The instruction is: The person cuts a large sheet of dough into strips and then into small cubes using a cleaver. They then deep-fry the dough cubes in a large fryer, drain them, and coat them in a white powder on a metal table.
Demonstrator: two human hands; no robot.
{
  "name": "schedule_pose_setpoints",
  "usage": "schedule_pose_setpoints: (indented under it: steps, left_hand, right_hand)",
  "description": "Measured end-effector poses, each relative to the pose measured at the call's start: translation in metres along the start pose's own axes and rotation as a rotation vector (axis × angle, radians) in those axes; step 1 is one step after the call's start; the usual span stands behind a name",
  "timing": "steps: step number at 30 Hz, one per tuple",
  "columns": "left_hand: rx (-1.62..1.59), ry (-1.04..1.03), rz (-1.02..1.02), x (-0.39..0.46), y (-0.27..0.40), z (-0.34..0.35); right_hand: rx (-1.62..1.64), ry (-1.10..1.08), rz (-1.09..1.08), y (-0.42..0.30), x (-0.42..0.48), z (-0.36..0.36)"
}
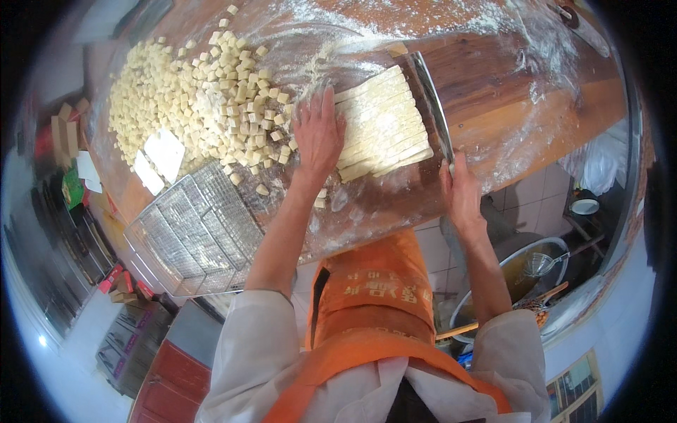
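Long strips of pale dough, floured and lying side by side, form a block on the wooden worktable. My left hand rests with extended fingers at the block's left edge; whether it grips anything there is unclear. In my right hand is the handle of a long-bladed knife, its blade along the right end of the strips. To the left of my left hand spreads a big heap of small dough cubes. Two white flat scrapers lie on the heap's near edge.
A wire mesh basket juts over the table's near left edge. At the far right lies a rolling pin. Loose flour covers the far side. Below the table on the right stands a large basin with a wire skimmer.
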State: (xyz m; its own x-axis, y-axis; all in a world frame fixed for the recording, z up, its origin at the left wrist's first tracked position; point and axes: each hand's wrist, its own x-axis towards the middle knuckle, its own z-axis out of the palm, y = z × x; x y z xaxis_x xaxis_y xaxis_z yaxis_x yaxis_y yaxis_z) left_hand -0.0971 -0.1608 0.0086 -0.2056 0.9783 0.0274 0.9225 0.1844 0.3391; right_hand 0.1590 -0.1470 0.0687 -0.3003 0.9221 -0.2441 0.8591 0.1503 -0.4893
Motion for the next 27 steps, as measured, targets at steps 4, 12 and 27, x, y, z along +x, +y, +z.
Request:
schedule_pose_setpoints:
  steps: [4,12,27]
  left_hand:
    - [-0.125,-0.007,0.032,0.032,0.029,0.001]
    - [-0.194,0.021,0.034,0.058,0.066,0.028]
    - [-0.095,0.109,-0.050,0.038,0.080,0.036]
  right_hand:
    - [-0.046,-0.022,-0.086,0.000,0.002,-0.002]
    - [0.059,0.017,-0.032,0.006,-0.001,0.005]
    - [0.062,-0.166,0.100,-0.030,-0.016,-0.022]
